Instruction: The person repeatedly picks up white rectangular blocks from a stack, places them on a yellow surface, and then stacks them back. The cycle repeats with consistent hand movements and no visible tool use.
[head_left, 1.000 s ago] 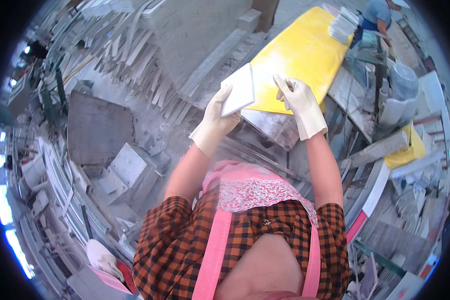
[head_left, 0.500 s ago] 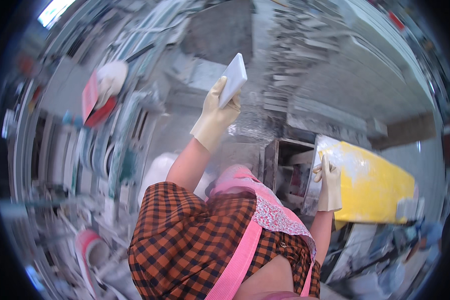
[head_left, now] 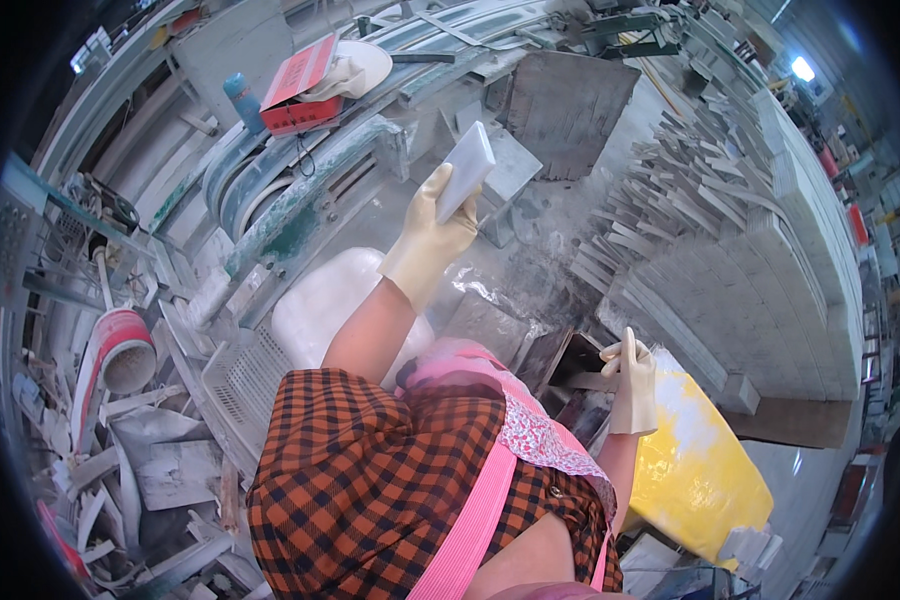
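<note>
My left hand, in a cream rubber glove, is stretched out ahead and closed round the lower end of a flat white rectangular tile. The tile is tilted, its upper end free above the fingers. Out to the right, my right hand wears a matching glove and is raised beside a yellow covering with white dusty patches. One finger points up, others are bent, and I see nothing held in them. Whether the hand touches the yellow covering, I cannot tell.
Stacked pale strips rise at the right. A white rounded thing lies under my left forearm, beside a plastic crate. Further left are machine rails, a red box and a red-and-white bucket near scrap pieces.
My view has swung round to the right, so the surroundings have shifted across it. The tile stays in my left hand; my right hand remains raised, now nearer the yellow covering's left edge.
</note>
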Demonstrator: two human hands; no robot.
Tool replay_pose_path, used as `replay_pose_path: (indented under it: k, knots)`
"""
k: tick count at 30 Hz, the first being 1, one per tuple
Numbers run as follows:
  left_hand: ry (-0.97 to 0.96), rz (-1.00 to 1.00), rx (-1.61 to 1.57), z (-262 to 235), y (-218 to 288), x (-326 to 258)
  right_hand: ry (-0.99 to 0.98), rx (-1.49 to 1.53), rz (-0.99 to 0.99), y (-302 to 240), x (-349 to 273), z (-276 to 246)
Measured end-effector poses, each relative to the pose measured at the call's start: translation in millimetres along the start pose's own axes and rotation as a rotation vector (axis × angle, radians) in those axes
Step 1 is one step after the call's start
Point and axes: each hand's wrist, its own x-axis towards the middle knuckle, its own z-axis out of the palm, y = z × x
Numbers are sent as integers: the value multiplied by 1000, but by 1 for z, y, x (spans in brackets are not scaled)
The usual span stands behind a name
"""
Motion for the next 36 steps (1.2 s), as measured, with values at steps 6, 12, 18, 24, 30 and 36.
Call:
replay_pose_path:
  k: [6,12,18,24,30,36]
  knots:
    - [-10,26,-35,-28,16,-2,-4,-48,-29,-11,2,6]
    - [12,62,-32,-46,17,4,-36,-37,-21,-16,7,13]
    - [-2,56,-38,-53,17,12,-63,-68,-58,-27,8,17]
    - [63,30,-35,-51,16,9,-70,-47,-73,-37,12,29]
    - [83,14,-7,-46,8,2,-183,-55,-73,-59,31,46]
    - [91,-55,80,-46,-5,-4,-299,-22,-276,-99,50,77]
